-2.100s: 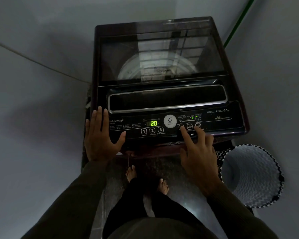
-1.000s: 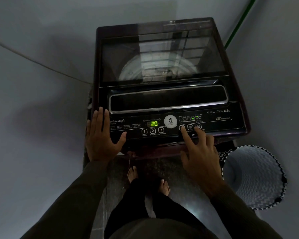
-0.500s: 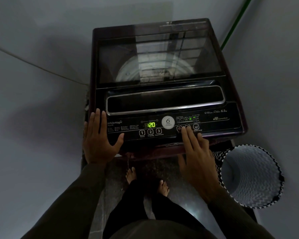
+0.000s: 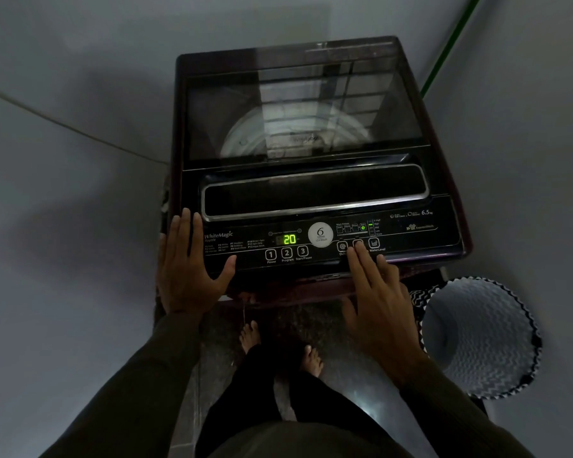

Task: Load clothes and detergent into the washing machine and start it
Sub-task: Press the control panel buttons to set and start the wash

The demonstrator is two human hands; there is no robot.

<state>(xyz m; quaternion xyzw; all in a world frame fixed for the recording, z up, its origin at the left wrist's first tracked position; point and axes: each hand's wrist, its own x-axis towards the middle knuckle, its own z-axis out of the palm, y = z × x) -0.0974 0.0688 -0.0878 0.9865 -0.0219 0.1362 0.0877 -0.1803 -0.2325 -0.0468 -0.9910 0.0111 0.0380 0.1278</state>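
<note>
Faced washing machine (image 4: 311, 190) against wall (image 4: 80, 44), lid (image 4: 305, 104) down, display (image 4: 289, 239) lit at 20. Laid left hand (image 4: 187, 266) flat at panel's (image 4: 411, 233) left edge; touched right-end button (image 4: 357, 241) with flat right hand (image 4: 377, 299). Judged loading done, start pending.

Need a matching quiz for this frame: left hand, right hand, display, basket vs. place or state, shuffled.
Things:
1. left hand
2. right hand
3. display
4. basket

Places or states:
a. stands right of the washer
b. lies flat on the left end of the panel
c. touches the buttons right of the display
d. lit green, reads 20

Pairs: 1-b, 2-c, 3-d, 4-a.
</note>
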